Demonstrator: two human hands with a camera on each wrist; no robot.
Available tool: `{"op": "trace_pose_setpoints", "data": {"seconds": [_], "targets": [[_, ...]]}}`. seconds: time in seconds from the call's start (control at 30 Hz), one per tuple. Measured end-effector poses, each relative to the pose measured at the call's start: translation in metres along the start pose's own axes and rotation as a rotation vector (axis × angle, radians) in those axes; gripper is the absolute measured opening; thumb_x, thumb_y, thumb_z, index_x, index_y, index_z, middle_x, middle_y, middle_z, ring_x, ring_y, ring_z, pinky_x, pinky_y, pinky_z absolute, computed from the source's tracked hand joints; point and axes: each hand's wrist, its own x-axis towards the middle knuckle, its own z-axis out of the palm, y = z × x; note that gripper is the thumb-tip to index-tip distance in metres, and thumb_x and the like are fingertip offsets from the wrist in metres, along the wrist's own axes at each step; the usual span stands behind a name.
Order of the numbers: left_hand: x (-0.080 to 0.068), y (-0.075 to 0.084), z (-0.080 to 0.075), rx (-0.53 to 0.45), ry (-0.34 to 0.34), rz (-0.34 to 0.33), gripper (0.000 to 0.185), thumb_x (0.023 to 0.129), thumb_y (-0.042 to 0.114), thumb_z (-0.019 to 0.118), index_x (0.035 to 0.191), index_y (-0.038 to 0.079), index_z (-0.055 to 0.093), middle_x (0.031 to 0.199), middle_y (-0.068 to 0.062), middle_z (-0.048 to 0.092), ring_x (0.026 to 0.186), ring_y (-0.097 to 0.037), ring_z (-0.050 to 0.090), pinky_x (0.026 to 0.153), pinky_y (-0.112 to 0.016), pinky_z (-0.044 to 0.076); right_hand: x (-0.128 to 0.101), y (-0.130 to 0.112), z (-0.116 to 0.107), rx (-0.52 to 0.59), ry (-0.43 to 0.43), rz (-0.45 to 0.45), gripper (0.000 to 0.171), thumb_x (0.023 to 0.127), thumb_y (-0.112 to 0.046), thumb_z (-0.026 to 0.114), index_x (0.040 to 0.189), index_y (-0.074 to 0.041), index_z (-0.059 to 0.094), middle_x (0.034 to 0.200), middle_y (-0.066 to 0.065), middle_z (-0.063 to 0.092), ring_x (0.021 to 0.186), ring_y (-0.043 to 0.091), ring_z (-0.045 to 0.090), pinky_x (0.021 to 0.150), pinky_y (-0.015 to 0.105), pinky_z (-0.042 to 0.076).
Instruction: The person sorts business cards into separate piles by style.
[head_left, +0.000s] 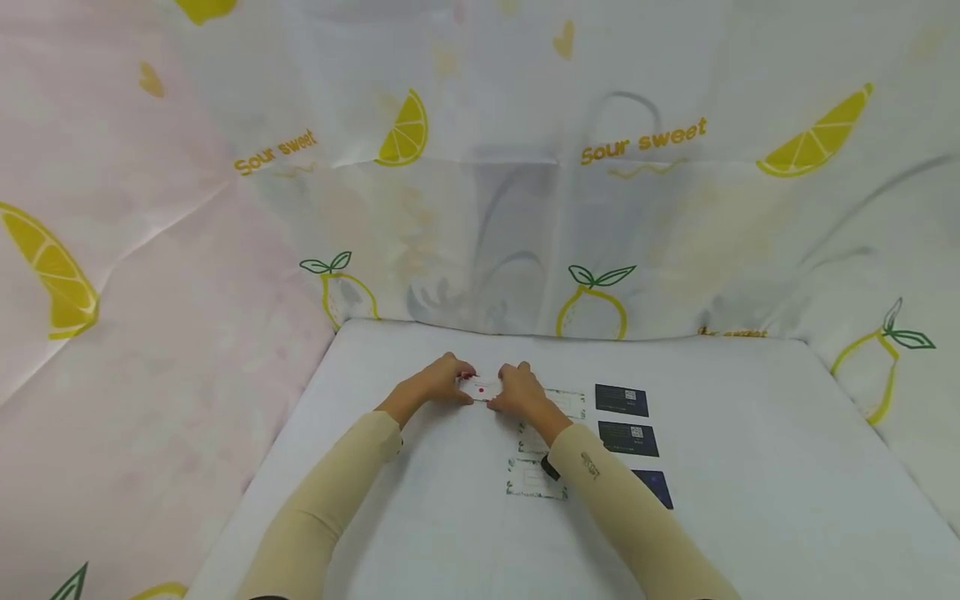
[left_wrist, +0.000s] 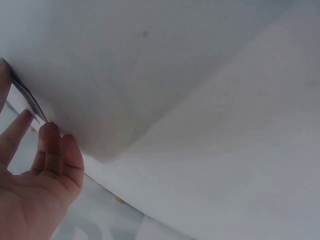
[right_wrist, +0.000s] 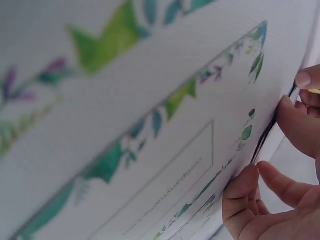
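Both hands meet at the far middle of the white table (head_left: 750,500). Between them is a small white card with a red dot (head_left: 480,387). My left hand (head_left: 459,380) pinches its left end and my right hand (head_left: 502,393) pinches its right end. In the left wrist view the fingers (left_wrist: 50,150) touch the thin edge of the card (left_wrist: 27,95). In the right wrist view the thumb and fingers (right_wrist: 295,125) close on the card's dark thin edge (right_wrist: 270,130), with a floral-bordered card (right_wrist: 150,125) filling the frame beside them.
Three white cards with leafy borders (head_left: 536,479) lie in a column under my right forearm. Three dark cards (head_left: 628,438) lie in a column just right of them. A lemon-print sheet (head_left: 592,208) walls in the back and sides.
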Motion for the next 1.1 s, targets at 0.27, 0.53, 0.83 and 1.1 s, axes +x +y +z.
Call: {"op": "trace_pose_setpoints", "data": {"seconds": [0.27,0.53,0.83,1.1], "targets": [[0.000,0.003,-0.006,-0.037,-0.004,-0.027,0.052,0.075,0.017,0.086,0.121,0.001,0.067,0.107,-0.014,0.065,0.097,-0.023,0.055,0.092,-0.041,0.047,0.007,-0.001,-0.005,0.041,-0.021,-0.018,0.056,0.076,-0.021,0.085,0.118,0.007,0.061,0.114,0.020,0.063,0.107,0.031,0.056,0.098,0.044,0.047],[0.002,-0.002,-0.003,-0.085,-0.015,-0.025,0.049,0.076,0.014,0.085,0.118,-0.001,0.068,0.097,-0.008,0.064,0.085,-0.017,0.050,0.081,-0.032,0.045,0.005,-0.001,-0.006,0.095,-0.038,0.011,0.055,0.078,-0.019,0.084,0.121,0.007,0.061,0.117,0.018,0.064,0.112,0.032,0.057,0.101,0.042,0.046],[-0.001,-0.005,-0.002,-0.137,-0.011,-0.044,0.050,0.074,0.013,0.086,0.118,-0.002,0.067,0.099,-0.009,0.065,0.087,-0.018,0.052,0.083,-0.034,0.046,0.004,-0.002,-0.005,0.124,-0.075,0.064,0.052,0.080,-0.019,0.082,0.121,0.005,0.060,0.116,0.017,0.061,0.107,0.028,0.056,0.100,0.042,0.047],[0.000,-0.010,-0.001,-0.141,-0.004,-0.037,0.050,0.075,0.015,0.086,0.118,0.000,0.067,0.099,-0.009,0.063,0.088,-0.018,0.051,0.083,-0.034,0.045,0.005,-0.002,-0.006,0.135,-0.078,0.083,0.055,0.081,-0.019,0.080,0.125,0.004,0.058,0.120,0.017,0.060,0.110,0.029,0.054,0.102,0.042,0.045]]}}
